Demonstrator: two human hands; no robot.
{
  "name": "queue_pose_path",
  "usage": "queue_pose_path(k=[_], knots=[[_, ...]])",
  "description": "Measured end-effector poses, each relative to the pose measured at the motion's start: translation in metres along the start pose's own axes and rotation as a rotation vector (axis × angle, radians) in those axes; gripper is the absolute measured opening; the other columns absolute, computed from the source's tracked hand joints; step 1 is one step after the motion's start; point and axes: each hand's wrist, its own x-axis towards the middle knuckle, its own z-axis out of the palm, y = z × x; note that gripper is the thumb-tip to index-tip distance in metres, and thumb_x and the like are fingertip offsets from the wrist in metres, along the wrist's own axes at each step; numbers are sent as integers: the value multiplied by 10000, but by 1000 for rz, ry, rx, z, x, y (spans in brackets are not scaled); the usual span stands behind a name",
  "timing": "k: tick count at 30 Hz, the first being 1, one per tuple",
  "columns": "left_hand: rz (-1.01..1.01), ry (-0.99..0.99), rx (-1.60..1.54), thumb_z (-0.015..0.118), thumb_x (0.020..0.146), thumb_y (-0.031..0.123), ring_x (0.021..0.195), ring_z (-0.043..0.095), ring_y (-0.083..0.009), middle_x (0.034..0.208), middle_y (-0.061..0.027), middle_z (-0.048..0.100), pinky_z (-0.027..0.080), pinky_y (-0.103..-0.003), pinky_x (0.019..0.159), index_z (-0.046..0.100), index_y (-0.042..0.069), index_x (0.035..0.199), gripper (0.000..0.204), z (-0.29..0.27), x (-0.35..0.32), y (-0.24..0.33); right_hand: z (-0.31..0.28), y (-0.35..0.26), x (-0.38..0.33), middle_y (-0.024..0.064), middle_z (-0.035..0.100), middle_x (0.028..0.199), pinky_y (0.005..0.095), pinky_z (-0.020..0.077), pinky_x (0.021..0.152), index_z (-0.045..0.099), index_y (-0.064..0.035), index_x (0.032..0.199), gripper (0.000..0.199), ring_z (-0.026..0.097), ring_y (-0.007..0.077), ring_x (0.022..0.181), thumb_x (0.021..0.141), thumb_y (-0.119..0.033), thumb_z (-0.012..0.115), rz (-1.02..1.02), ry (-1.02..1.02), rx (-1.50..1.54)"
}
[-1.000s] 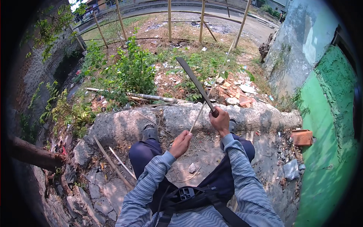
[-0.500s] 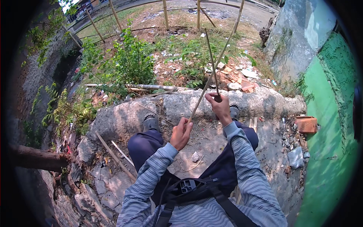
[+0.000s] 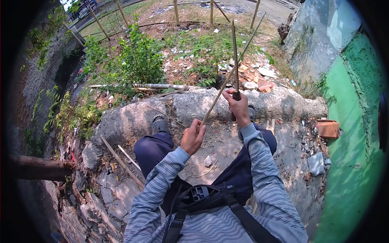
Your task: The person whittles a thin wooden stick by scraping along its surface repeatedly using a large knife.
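Observation:
My left hand is closed around the near end of a long thin wooden stick, perhaps split bamboo. The stick slants away from me, up to the right. In my right hand is the dark handle of a long machete, its narrow blade pointing away and nearly upright in the picture. Blade and stick cross in view beyond my right hand; I cannot tell whether they touch. Both hands are above the ground between my knees.
A broken concrete ledge runs across in front of my feet. Loose sticks lie to the left, near a log. An orange brick rests by the green wall. Leafy plants and rubble lie beyond the ledge.
The machete's blade has swung slightly to the right and stands more upright. The stick's far end has dropped lower in view. Both hands keep their hold.

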Motion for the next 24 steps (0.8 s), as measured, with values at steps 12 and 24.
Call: queue_pose_path(k=[12, 24], knots=[[-18, -7, -22, 603, 1079, 206, 580, 462, -100, 641, -63, 556, 373, -340, 542, 552, 22, 1093, 192, 0, -2, 1, -1, 1, 1, -43, 648, 702, 240, 380, 483, 782, -42, 973, 235, 523, 37, 539, 929, -267, 834, -9, -19, -6], [-40, -16, -47, 605, 1068, 218, 531, 515, -190, 619, -131, 558, 379, -404, 537, 552, 15, 1092, 211, -2, 1, -1, 1, 6, 2, -46, 665, 737, 247, 435, 610, 771, -33, 960, 208, 554, 39, 665, 963, -240, 783, -110, -28, -166]])
